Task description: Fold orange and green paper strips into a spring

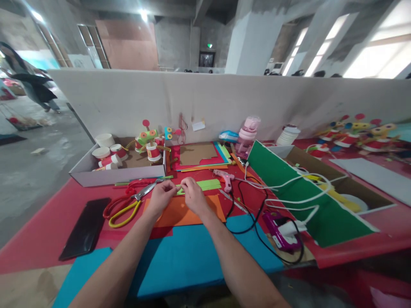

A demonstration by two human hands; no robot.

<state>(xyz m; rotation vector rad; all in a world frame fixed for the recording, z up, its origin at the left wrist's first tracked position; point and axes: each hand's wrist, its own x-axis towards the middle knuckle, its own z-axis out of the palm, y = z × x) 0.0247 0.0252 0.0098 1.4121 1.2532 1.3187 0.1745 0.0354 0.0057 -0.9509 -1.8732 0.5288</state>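
Note:
My left hand (164, 194) and my right hand (192, 194) meet over a sheet of orange paper (205, 209), fingers pinched close together. Between them is a small piece of light green paper (179, 191), mostly hidden by the fingertips. Just behind the right hand lies a light green paper strip (209, 185). Left of my left hand rest scissors (138, 196) with red and yellow handles, blades pointing toward the back. A pink glue gun (225, 179) lies to the right of my right hand.
A white box (118, 175) holds paper cups and cup figures at the left. A black phone (85, 229) lies nearer. At the right stand a green-sided box (298, 201) and a purple power strip (279, 231) with loose cables. A pink bottle (248, 134) stands behind.

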